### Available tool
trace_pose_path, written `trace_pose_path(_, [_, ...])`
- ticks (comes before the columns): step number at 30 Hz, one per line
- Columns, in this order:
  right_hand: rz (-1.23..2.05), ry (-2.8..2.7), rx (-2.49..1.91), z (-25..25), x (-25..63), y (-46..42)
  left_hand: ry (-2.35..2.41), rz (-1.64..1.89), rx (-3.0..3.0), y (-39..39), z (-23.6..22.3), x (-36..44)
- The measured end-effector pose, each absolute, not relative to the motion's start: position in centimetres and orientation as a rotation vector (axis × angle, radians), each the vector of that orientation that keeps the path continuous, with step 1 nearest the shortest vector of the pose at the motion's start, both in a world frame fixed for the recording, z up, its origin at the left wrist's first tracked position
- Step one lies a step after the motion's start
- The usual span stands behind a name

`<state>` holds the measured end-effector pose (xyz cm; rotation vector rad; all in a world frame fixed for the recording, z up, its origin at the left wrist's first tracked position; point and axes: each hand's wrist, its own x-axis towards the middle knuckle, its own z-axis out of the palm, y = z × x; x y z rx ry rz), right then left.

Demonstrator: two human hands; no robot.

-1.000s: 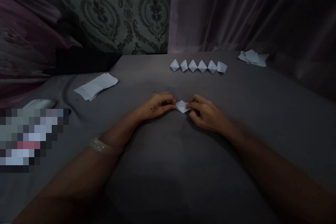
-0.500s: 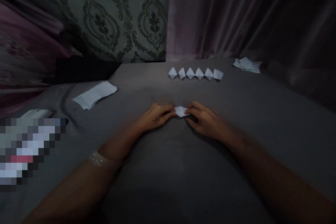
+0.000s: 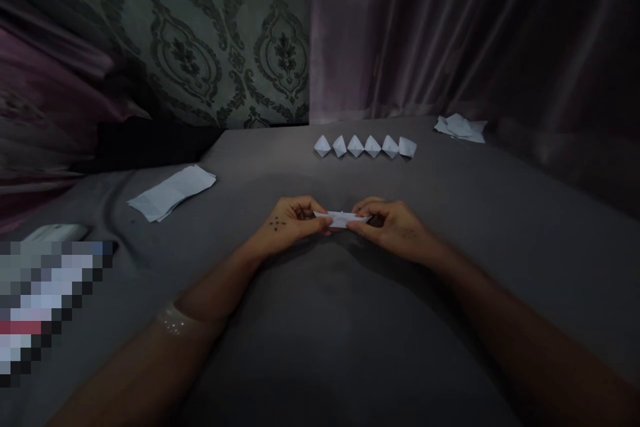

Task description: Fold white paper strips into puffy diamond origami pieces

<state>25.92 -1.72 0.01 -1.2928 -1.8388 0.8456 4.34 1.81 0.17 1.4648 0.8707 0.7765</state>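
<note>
A small white paper boat (image 3: pixel 342 219) is stretched sideways between my two hands, its long edge toward me and a tiny peak showing at its middle. My left hand (image 3: pixel 296 221) pinches its left end, thumb in front and fingers behind. At the right end, my right hand (image 3: pixel 393 227) grips it the same way. Beyond my hands, several folded paper boats (image 3: pixel 355 146) stand in a row on the grey sheet (image 3: pixel 280 160); the rightmost one is turned differently from the others.
To the left lies a stack of white paper sheets (image 3: pixel 173 193). Loose paper pieces (image 3: pixel 460 127) rest at the far right. A pale object (image 3: pixel 57 233) and a pixelated item (image 3: pixel 45 307) are at the left edge. Curtains (image 3: pixel 400 27) and a patterned wall (image 3: pixel 250 47) stand behind.
The paper boat has tipped from a flat diamond to a narrow, long shape, and both thumbs have come onto its near side. The view has shifted slightly.
</note>
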Motion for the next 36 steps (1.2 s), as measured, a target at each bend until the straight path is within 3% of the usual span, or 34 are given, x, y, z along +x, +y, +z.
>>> trace_pose_path(5, [1.096,-1.593,-1.449,-0.2,25.7,-1.8,0.884,0.794,1.495,1.6,0.3,4.3])
trace_pose_path(13, [1.079,-1.417,-1.362,0.2,24.8,-1.6,0.874,0.873,1.574,1.5,0.1,4.6])
trace_pose_path(24, [1.372,-1.529,-1.374,0.1,25.5,-1.5,0.837,0.903,1.529,1.5,-0.2,5.5])
trace_pose_path(31, [1.485,-1.357,-1.297,0.2,24.8,-1.4,0.894,1.079,1.205,1.6,-0.5,6.5])
trace_pose_path(36, [1.554,-1.164,-1.209,-0.2,24.5,-1.8,0.864,1.011,0.824,0.9,0.0,7.0])
